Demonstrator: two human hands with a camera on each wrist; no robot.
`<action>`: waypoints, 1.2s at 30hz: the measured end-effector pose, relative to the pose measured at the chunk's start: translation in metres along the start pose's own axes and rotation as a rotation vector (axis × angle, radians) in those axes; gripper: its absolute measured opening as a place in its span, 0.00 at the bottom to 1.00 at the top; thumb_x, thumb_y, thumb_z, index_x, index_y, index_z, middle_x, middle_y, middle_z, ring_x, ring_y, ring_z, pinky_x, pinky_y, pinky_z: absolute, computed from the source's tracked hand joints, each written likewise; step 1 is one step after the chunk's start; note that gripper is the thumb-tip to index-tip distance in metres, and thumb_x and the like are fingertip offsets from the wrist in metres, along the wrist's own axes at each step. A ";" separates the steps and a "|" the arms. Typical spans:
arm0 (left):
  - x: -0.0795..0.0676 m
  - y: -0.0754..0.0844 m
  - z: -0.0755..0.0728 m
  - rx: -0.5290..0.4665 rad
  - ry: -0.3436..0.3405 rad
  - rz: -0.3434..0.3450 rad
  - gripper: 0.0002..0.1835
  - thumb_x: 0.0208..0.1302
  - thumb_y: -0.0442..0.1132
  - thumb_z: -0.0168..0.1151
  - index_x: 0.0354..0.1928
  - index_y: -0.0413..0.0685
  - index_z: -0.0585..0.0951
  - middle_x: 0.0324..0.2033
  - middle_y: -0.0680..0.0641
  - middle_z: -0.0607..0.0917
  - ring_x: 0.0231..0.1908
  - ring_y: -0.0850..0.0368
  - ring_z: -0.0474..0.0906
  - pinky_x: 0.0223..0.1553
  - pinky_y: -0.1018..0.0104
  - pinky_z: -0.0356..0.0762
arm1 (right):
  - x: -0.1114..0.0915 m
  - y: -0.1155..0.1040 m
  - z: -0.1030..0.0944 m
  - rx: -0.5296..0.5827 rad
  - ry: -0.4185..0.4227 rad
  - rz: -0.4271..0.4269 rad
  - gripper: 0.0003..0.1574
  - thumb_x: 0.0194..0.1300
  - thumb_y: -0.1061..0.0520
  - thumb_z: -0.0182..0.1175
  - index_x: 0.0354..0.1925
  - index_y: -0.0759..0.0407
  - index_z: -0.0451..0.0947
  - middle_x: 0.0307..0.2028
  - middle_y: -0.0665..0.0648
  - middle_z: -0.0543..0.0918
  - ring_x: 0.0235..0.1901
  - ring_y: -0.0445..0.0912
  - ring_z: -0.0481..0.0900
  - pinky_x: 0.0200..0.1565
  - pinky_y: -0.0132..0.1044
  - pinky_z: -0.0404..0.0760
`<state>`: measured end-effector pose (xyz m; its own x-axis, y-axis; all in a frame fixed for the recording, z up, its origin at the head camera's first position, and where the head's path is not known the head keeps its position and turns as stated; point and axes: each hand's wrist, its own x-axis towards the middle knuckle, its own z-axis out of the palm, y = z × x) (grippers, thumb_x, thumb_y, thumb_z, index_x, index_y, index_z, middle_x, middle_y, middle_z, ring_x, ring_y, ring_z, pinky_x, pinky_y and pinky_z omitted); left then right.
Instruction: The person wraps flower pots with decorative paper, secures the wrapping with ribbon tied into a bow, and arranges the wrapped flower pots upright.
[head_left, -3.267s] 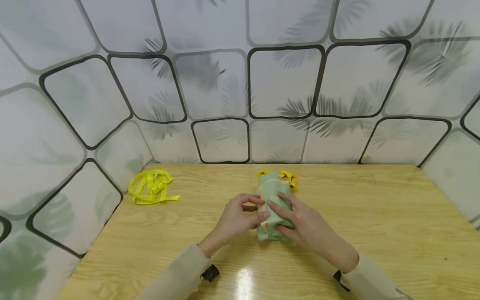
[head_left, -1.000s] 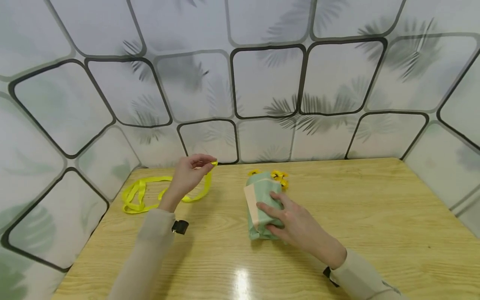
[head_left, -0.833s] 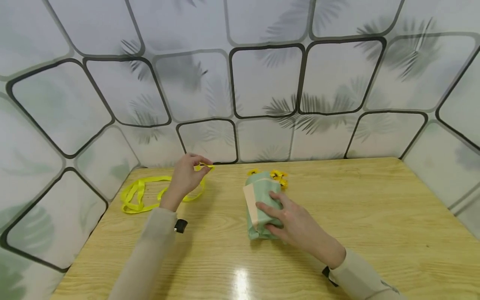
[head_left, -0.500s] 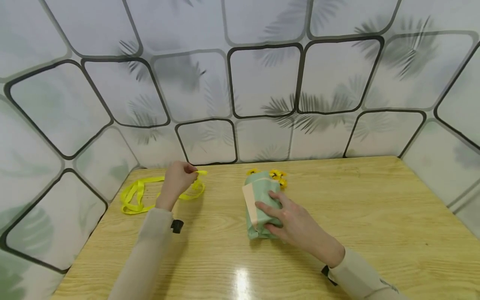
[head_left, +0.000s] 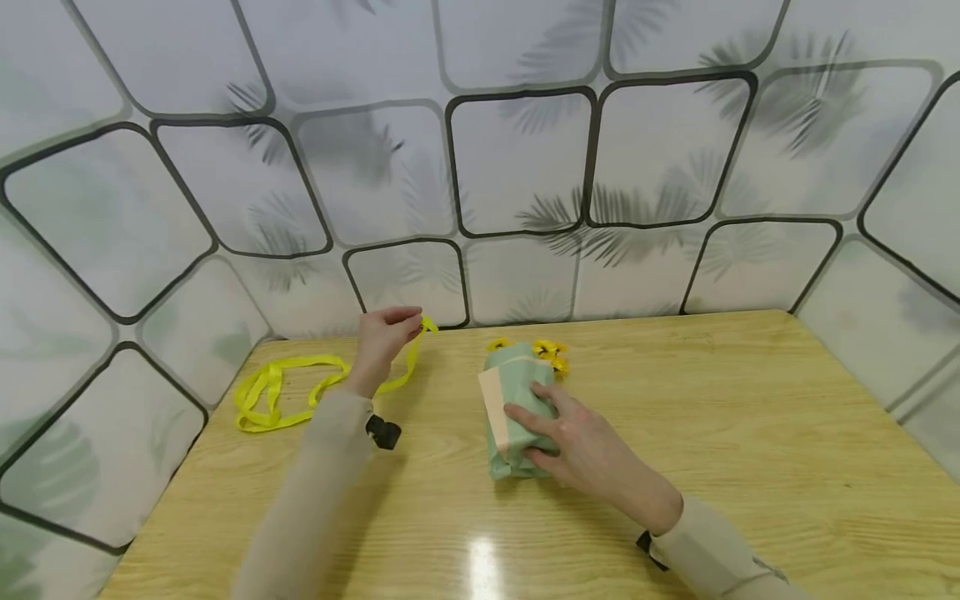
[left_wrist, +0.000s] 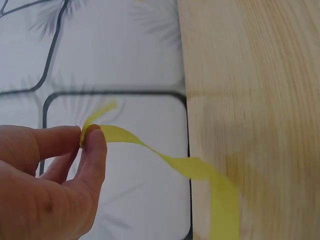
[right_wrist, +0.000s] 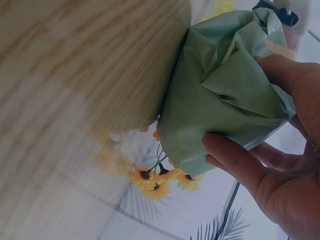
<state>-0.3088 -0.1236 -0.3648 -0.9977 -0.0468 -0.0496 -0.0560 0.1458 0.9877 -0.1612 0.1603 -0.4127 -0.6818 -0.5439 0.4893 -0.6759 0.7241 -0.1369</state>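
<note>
Between thumb and fingertips, my left hand [head_left: 382, 346] pinches one end of a yellow ribbon [left_wrist: 225, 205], raised at the table's far edge. A short tip sticks out past the fingers, and the rest runs down to loose loops on the table at the left. My right hand [head_left: 592, 446] holds a small bouquet wrapped in pale green paper [head_left: 521, 392], fingers and thumb spread round its right side. The bundle lies on the table, a peach-coloured flap folded along its left. Yellow flowers [right_wrist: 155, 189] with dark centres poke out at its far end; their stems are mostly hidden.
Light wood table [head_left: 735, 417] spreads under everything. Behind it and at both sides hangs a pale curtain-like wall [head_left: 532, 167] with dark rounded outlines and leaf prints. Black wrist straps [head_left: 384, 432] sit at the cream sleeves.
My left hand has left the bouquet, gone left to the ribbon and lifted its end. Lately it rose and shifted right, drawing the ribbon up. The right hand keeps its hold.
</note>
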 end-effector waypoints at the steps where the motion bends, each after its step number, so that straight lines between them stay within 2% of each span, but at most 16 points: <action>1: 0.003 0.001 0.008 0.000 0.002 0.003 0.18 0.74 0.32 0.59 0.62 0.31 0.79 0.60 0.33 0.81 0.60 0.40 0.81 0.63 0.56 0.80 | 0.000 0.000 0.000 -0.001 0.000 0.000 0.41 0.53 0.49 0.80 0.64 0.50 0.81 0.61 0.72 0.77 0.54 0.62 0.84 0.47 0.49 0.88; 8: 0.016 0.015 0.059 0.012 -0.032 0.012 0.15 0.72 0.32 0.63 0.57 0.33 0.83 0.54 0.33 0.85 0.55 0.38 0.85 0.59 0.52 0.83 | 0.001 0.000 0.000 -0.014 0.000 0.007 0.40 0.53 0.48 0.80 0.64 0.48 0.82 0.62 0.72 0.77 0.55 0.61 0.84 0.47 0.48 0.88; 12: 0.020 0.025 0.085 0.077 -0.075 0.037 0.14 0.71 0.36 0.65 0.54 0.37 0.86 0.51 0.35 0.88 0.52 0.41 0.86 0.52 0.58 0.87 | 0.001 -0.001 -0.001 -0.019 0.001 0.014 0.39 0.52 0.48 0.81 0.63 0.48 0.82 0.61 0.72 0.77 0.54 0.61 0.84 0.47 0.48 0.89; 16: 0.020 0.034 0.106 0.114 -0.171 0.047 0.16 0.73 0.39 0.63 0.56 0.38 0.85 0.52 0.36 0.87 0.55 0.40 0.85 0.53 0.59 0.86 | 0.001 -0.002 -0.001 -0.016 -0.004 0.021 0.39 0.53 0.48 0.80 0.63 0.48 0.82 0.61 0.72 0.77 0.54 0.61 0.84 0.47 0.48 0.89; 19: 0.017 0.040 0.119 0.131 -0.276 0.044 0.18 0.76 0.40 0.60 0.61 0.38 0.82 0.56 0.36 0.85 0.59 0.40 0.82 0.60 0.54 0.82 | 0.001 -0.002 -0.001 -0.015 -0.006 0.018 0.39 0.53 0.48 0.80 0.63 0.48 0.82 0.62 0.72 0.77 0.54 0.61 0.84 0.47 0.48 0.88; 24: 0.012 0.046 0.133 0.154 -0.445 0.070 0.21 0.78 0.41 0.57 0.66 0.38 0.78 0.63 0.37 0.80 0.63 0.43 0.79 0.65 0.52 0.78 | 0.001 -0.002 -0.001 -0.022 -0.004 0.008 0.38 0.53 0.48 0.80 0.63 0.48 0.82 0.62 0.71 0.77 0.55 0.60 0.84 0.47 0.47 0.88; 29: 0.009 0.047 0.140 0.182 -0.569 0.135 0.21 0.78 0.41 0.56 0.67 0.42 0.78 0.65 0.38 0.80 0.63 0.43 0.79 0.64 0.51 0.79 | 0.001 -0.001 -0.001 -0.026 0.000 0.003 0.38 0.53 0.48 0.80 0.63 0.48 0.82 0.62 0.71 0.78 0.55 0.60 0.84 0.48 0.46 0.88; 33: 0.008 0.045 0.140 0.198 -0.636 0.153 0.21 0.79 0.41 0.55 0.68 0.45 0.77 0.66 0.38 0.78 0.62 0.42 0.80 0.64 0.47 0.78 | 0.001 -0.001 -0.001 -0.024 -0.004 -0.001 0.39 0.53 0.48 0.80 0.63 0.49 0.82 0.62 0.71 0.77 0.56 0.60 0.83 0.49 0.46 0.88; 36: 0.008 0.044 0.138 0.197 -0.645 0.156 0.21 0.78 0.41 0.56 0.68 0.45 0.77 0.67 0.38 0.78 0.62 0.41 0.80 0.64 0.47 0.79 | 0.001 -0.001 -0.001 -0.021 -0.003 -0.001 0.39 0.53 0.48 0.80 0.63 0.49 0.82 0.62 0.71 0.77 0.56 0.60 0.83 0.49 0.46 0.88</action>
<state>-0.3247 0.0190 -0.3420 -0.8149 0.5776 -0.0478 0.1451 0.2831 0.9480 -0.1609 0.1594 -0.4115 -0.6820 -0.5461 0.4864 -0.6707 0.7322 -0.1183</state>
